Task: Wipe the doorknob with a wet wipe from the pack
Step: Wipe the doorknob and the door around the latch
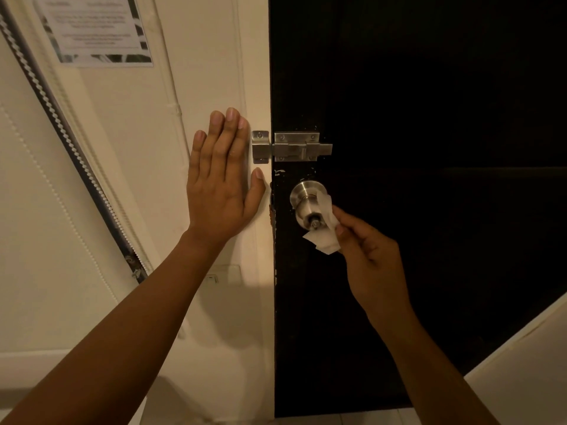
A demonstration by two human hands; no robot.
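Note:
A round brushed-steel doorknob (306, 207) sticks out from the left edge of a black door (429, 118). A white wet wipe (325, 233) drapes over the knob's right side and hangs below it. My right hand (371, 256) pinches the wipe between thumb and fingers, just right of and below the knob. My left hand (222, 176) lies flat with fingers together on the cream door frame (257, 271), left of the knob, holding nothing. The pack of wipes is not in view.
A steel slide bolt (296, 146) spans door and frame just above the knob. A printed notice (98, 29) hangs on the cream wall at upper left, beside a ribbed diagonal strip (76, 157). A pale surface (521, 363) shows at lower right.

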